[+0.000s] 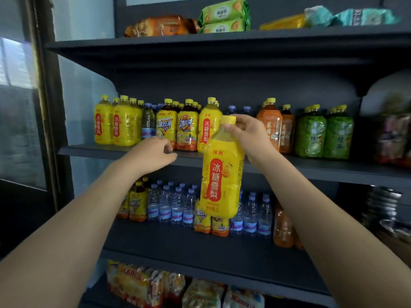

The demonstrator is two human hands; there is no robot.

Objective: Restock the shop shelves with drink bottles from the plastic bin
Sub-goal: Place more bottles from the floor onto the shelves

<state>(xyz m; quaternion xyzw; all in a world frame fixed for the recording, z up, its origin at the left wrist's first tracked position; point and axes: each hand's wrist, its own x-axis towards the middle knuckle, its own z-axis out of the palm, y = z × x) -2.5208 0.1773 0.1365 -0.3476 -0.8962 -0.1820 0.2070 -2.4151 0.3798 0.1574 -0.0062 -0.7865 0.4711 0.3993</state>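
My right hand (249, 136) grips a yellow drink bottle (221, 174) by its neck, just under the yellow cap; the bottle hangs upright in front of the middle shelf (311, 167). My left hand (153, 153) hovers at that shelf's front edge with fingers loosely curled, holding nothing. On the shelf stand rows of yellow bottles (123, 122), iced tea bottles (186, 128), orange bottles (273, 127) and green bottles (311, 134). The plastic bin is out of view.
The lower shelf (200, 243) carries water bottles (175, 207) and more tea bottles. Snack packs lie on the top shelf (222, 16) and the bottom shelf (138, 283). A glass door (20, 107) stands at the left.
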